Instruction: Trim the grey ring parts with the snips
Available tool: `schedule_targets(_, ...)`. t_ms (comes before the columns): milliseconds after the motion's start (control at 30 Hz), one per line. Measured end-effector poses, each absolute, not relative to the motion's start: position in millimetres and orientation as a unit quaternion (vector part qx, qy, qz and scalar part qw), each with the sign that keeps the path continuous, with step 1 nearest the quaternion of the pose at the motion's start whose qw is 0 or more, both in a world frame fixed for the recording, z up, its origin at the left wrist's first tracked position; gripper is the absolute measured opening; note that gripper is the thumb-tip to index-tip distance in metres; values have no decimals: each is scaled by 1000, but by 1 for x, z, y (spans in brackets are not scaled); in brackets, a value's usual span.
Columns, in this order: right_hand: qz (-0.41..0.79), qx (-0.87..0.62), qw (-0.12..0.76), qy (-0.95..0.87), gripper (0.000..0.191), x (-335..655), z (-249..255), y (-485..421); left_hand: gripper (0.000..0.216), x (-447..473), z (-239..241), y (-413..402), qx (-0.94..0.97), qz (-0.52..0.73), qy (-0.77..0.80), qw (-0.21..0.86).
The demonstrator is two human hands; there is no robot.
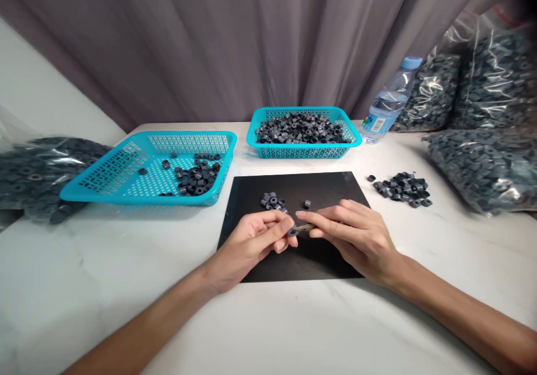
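Grey ring (292,233): held above the black mat (277,263), at the tip of a thin tool (305,227)
Left hand (258,239): pinching the grey ring between thumb and fingers
Right hand (361,232): grasping the thin tool
Ring cluster (272,201): on the mat, just beyond the left fingers
Single ring (307,204): on the mat, right of the cluster
Left blue basket (188,135): partly filled with rings
Far blue basket (302,152): heaped with rings
Loose pile (403,188): on the table, right of the mat
Bottle (388,109): behind the pile, tilted in view
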State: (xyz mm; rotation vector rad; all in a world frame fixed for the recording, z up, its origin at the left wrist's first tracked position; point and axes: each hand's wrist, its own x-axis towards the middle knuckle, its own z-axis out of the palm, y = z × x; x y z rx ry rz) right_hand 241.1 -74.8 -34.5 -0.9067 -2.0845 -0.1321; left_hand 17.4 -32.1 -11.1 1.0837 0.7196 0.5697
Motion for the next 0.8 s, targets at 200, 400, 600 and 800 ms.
schedule_targets(200, -63, -368, 422, -827, 29, 242, -36, -74, 28, 17, -10, -31, 500, 263, 335, 754)
schedule_targets(400, -44, -366, 411, -834, 31, 243, -37, -74, 31, 18, -8, -32, 497, 268, 338, 753)
schedule_targets(600, -60, -369, 403, -835, 32, 243, -38, -75, 31, 17, -10, -33, 493, 266, 339, 756)
schedule_targets(800, -69, -370, 397, -837, 32, 243, -37, -75, 28, 16, -13, -32, 488, 269, 331, 761)
